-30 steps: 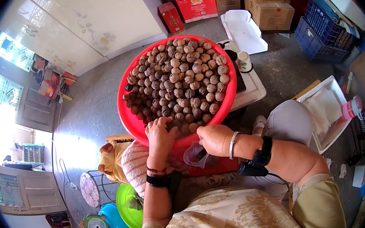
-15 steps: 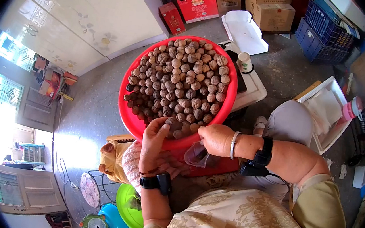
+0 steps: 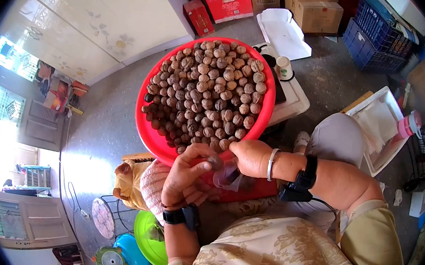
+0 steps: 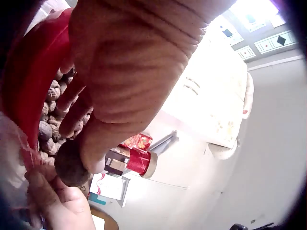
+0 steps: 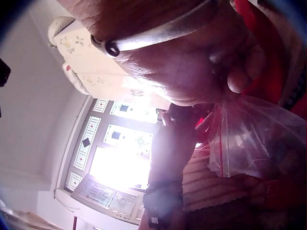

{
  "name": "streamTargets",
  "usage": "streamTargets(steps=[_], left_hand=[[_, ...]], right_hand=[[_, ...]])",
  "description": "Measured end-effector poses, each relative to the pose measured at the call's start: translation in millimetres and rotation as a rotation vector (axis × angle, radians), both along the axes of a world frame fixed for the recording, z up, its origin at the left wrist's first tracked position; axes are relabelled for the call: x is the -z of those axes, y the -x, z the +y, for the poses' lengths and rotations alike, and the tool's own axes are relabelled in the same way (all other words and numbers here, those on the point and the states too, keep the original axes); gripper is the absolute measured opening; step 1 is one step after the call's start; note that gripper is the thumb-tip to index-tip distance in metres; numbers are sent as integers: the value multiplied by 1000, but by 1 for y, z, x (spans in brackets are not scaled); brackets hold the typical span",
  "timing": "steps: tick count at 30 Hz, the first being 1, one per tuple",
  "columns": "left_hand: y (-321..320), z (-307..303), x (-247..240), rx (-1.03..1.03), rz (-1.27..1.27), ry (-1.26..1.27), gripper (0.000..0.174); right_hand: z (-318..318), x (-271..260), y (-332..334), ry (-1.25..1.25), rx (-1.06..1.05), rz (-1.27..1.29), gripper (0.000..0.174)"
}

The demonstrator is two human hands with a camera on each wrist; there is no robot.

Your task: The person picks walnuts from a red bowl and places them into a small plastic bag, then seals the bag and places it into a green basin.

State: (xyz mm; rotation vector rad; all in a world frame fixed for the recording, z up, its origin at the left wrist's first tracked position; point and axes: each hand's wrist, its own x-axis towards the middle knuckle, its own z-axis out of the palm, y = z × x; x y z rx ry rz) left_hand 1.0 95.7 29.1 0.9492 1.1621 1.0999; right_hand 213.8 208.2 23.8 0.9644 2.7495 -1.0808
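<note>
A wide red basin [image 3: 267,120] full of walnuts [image 3: 202,86] stands before me. My left hand [image 3: 182,177], just inside the near rim line, pinches one walnut [image 4: 72,165] between thumb and fingers. Close beside it, my right hand [image 3: 251,159] grips the top edge of a clear plastic bag [image 5: 259,136], which hangs below the rim. The left wrist view shows the held walnut right by the right hand's fingertips [image 4: 45,191]. Dark shapes show through the bag's film; the bag's lower part is partly hidden in the head view.
A pink towel [image 3: 154,186] lies by the left forearm. Lower left are a green basin [image 3: 151,247] and a round stool [image 3: 103,218]. Behind the red basin stand a white board with a cup [image 3: 283,66] and cardboard boxes [image 3: 319,17]. A white tray [image 3: 375,160] lies right.
My left hand has drawn back from the walnuts at the near rim, now with a walnut in its fingers, close to the bag. The right hand has stayed at the bag.
</note>
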Motion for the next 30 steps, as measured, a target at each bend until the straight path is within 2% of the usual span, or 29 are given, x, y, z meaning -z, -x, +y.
streamTargets(steps=[2,7,9,10,12,13,14,16,17,21,23,24,26,30], left_hand=[[1,3,3,134,406,-185,31],[-7,5,-3,119,538,-245,29],[3,10,13,-23,491,-169,31],[7,14,19,-22,492,-169,31],[16,26,29,-287,761,-108,24],[24,34,36,-307,899,-217,24],[27,41,38,-306,900,-218,24],[33,52,42,-353,1117,-340,30],[40,56,52,-310,1145,-376,36],[46,70,68,-262,1185,-356,38],[41,71,66,-244,1371,-200,39],[40,72,64,-244,1370,-201,39],[38,74,60,-260,1460,-44,41],[40,71,59,-305,1479,-93,37]], right_hand=[[0,-4,0,26,4,-23,24],[-1,-10,-2,11,-5,-12,25],[-1,-10,-2,11,-8,-5,25],[0,-8,-2,3,-10,-5,26],[-1,-1,-2,-5,-12,-4,26],[-2,7,-3,-37,4,72,18],[-3,8,-3,-70,21,148,17],[-4,8,-3,-60,16,139,17],[-4,6,-4,-49,9,129,17],[-1,-6,-3,5,-11,25,20],[-2,-7,-3,2,-25,20,20],[-2,-6,-3,1,-24,19,20],[-2,-4,-3,8,-23,19,20],[-2,-5,-3,5,-16,32,21]])
